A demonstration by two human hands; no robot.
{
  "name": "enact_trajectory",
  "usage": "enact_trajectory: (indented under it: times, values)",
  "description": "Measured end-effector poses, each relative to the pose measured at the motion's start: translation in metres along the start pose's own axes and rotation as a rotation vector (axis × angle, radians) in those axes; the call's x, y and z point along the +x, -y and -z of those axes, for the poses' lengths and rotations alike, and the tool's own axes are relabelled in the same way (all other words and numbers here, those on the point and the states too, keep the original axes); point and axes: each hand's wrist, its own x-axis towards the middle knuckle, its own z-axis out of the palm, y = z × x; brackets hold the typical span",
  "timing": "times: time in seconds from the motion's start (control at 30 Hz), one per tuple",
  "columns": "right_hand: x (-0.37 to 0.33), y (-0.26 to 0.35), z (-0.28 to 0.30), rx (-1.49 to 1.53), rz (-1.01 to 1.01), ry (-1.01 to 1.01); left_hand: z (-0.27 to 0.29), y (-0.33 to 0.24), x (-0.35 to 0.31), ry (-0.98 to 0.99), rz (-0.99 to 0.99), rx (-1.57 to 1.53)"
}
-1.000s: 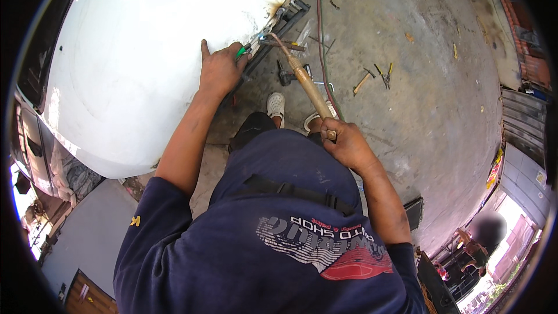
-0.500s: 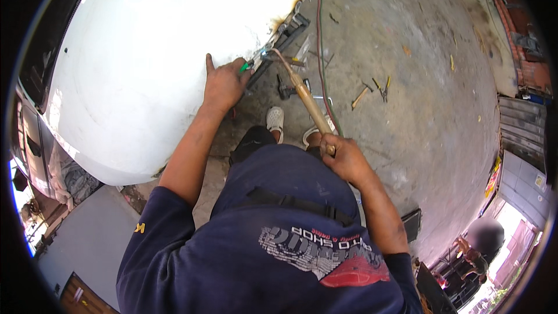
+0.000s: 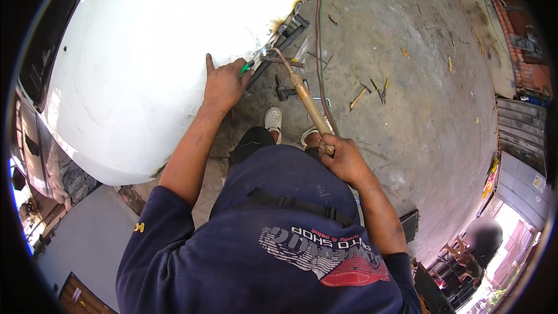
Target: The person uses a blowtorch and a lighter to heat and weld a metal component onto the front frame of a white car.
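Observation:
My right hand is wrapped round the rear end of a brass gas welding torch. Its thin copper neck curves up to a small bright spot on the scorched edge of a white car panel. My left hand rests at that same edge, closed round a tool with a green handle; one finger sticks out over the white surface. The tool's working end points toward the torch tip, but its kind is too small to make out. A dark metal strip runs along below the panel edge.
Red and green hoses trail across the concrete floor. A hammer, yellow-handled pliers and a dark power tool lie near my feet. Another hammer lies under the panel edge. Another person is at far lower right.
Both hands and the torch stay almost in place. The view has shifted very slightly, and the bright spot at the torch tip looks a little different.

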Motion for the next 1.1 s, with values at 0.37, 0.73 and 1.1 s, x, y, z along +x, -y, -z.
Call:
enact_trajectory:
  times: [0.37, 0.73, 1.1]
  values:
    - [0.0023, -0.0006, -0.0006, 0.022, 0.026, -0.048, -0.0013, 0.0028, 0.0017, -0.007, -0.012, -0.01]
    - [0.0041, -0.0064, 0.0014, 0.056, 0.005, 0.003, -0.005, 0.0014, 0.0051, -0.002, -0.004, 0.01]
    - [0.0033, 0.0014, 0.0023, 0.001, -0.031, -0.006, -0.0037, 0.0015, 0.0045, -0.011, -0.009, -0.012]
